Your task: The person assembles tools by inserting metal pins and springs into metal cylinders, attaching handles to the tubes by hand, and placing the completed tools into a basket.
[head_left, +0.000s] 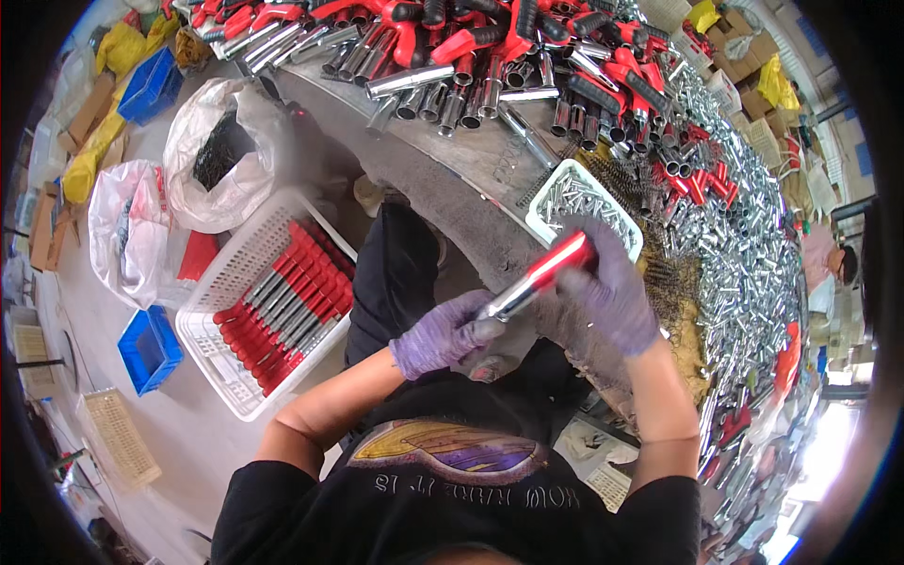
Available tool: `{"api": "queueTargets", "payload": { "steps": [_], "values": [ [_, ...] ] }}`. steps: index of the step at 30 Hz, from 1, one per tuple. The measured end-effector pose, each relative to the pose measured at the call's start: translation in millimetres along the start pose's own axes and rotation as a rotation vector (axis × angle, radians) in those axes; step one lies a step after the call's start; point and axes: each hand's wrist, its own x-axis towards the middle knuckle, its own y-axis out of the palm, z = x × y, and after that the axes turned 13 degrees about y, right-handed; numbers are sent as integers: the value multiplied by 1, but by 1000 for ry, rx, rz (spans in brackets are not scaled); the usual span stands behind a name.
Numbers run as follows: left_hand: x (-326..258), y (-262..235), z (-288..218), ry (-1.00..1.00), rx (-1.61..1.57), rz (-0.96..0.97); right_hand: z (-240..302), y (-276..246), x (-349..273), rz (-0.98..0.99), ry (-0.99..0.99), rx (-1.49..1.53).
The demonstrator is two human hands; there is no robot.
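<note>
Red-and-chrome tubular tool (544, 273) slants above the person's lap, near the grey workbench (452, 155). The left gloved hand (443, 334) pinches its chrome end; the right gloved hand (607, 287) meets the red end, too blurred to tell whether its fingers grip. Beyond sits a white tray (547, 189) of metal pins (581, 202).

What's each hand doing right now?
Left hand: closed, holding a red tool by its silver end.
Right hand: at the red end; blurred, grip unclear.

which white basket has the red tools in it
The large basket left of the person's legs, tools in rows; the small basket beside the right hand holds silver pieces.
</note>
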Motion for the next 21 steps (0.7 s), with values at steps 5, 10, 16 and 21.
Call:
{"api": "queueTargets", "payload": {
  "steps": [5, 10, 16, 21],
  "values": [
    [3, 6, -4, 51, -71, 74, 10, 19, -9, 39, -113, -233],
    [-5, 0, 5, 276, -39, -46, 8, 21, 49, -232, -292, -821],
    [-20, -14, 2, 129, -21, -153, 17, 79, 110, -89, 23, -1494],
    [-35, -27, 5, 109, -53, -210, 14, 51, 115, -241, -222, -1324]
  ]
}}
